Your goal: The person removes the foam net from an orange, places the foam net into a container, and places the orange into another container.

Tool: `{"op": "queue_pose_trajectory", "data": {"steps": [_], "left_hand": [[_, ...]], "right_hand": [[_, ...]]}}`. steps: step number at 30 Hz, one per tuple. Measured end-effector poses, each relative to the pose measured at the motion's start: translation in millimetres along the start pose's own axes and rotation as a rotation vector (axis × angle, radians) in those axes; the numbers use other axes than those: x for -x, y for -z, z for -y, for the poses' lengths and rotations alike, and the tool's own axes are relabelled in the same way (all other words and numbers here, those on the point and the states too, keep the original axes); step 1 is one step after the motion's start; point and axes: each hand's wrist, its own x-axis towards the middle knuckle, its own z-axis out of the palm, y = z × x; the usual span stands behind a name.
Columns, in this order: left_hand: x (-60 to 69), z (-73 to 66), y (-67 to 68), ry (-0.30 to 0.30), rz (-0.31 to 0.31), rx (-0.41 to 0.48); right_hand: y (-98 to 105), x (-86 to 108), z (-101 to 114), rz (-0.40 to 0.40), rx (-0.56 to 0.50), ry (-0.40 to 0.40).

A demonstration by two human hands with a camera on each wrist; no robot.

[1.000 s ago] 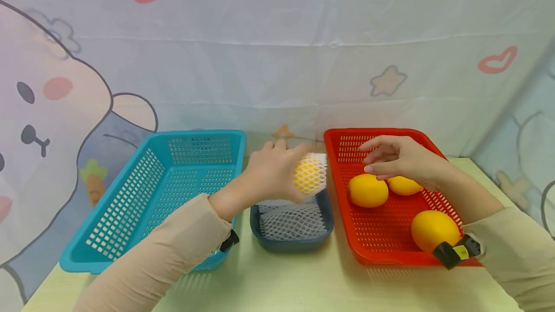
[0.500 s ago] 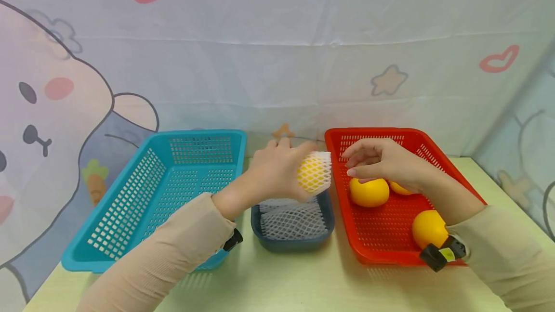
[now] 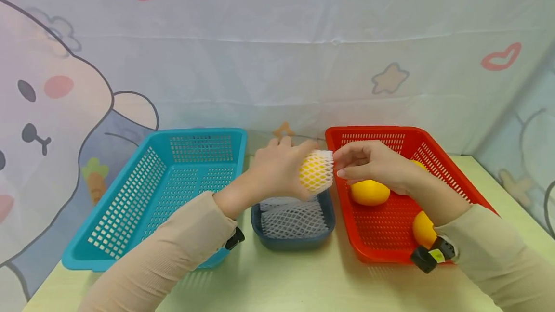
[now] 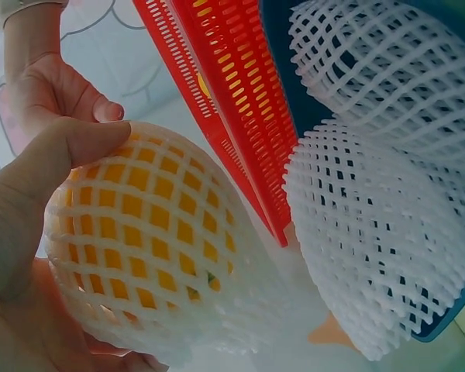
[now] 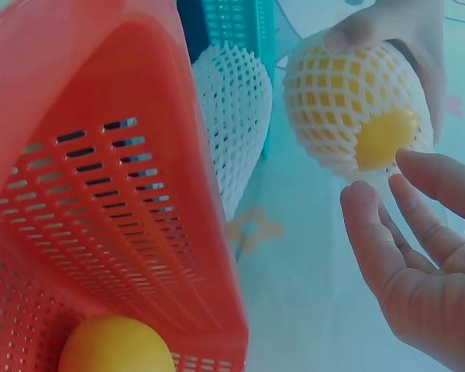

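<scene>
My left hand (image 3: 277, 170) grips a yellow fruit (image 3: 310, 172) wrapped in a white foam net (image 3: 324, 170), held above the dark blue-grey tray. In the right wrist view, one end of the fruit (image 5: 384, 139) shows bare through the net's opening. My right hand (image 3: 377, 167) reaches in from the right with bent, spread fingers and nothing between them. Its fingertips are close to the net's open end; whether they touch cannot be told. Part of the fruit is covered by the left palm and fingers.
A red basket (image 3: 356, 240) on the right holds several yellow fruits (image 3: 370, 193), partly hidden by the right arm. Between the baskets, the blue-grey tray (image 3: 291, 243) contains white foam nets (image 3: 295, 220). At left stands a turquoise basket (image 3: 173, 191). A printed cloth (image 3: 260, 61) hangs behind.
My right hand has moved left from over the red basket to beside the netted fruit. The left hand, still gripping it, has shifted slightly right.
</scene>
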Motion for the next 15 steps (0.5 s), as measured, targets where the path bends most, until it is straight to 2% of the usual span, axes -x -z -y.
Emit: {"op": "queue_pose_trajectory", "data": {"steps": [9, 12, 15], "left_hand": [[-1.9, 0.0, -0.8, 0.013, 0.014, 0.019], [-2.6, -0.2, -2.2, 0.010, 0.014, 0.025], [-3.5, -1.0, -3.9, 0.006, 0.016, 0.026]], "right_hand": [[-5.5, -3.7, -0.6, -0.041, -0.086, 0.004], [-7.4, -3.6, 0.9, -0.077, -0.169, -0.039], [-8.5, -2.3, 3.0, -0.108, -0.300, -0.067]]}}
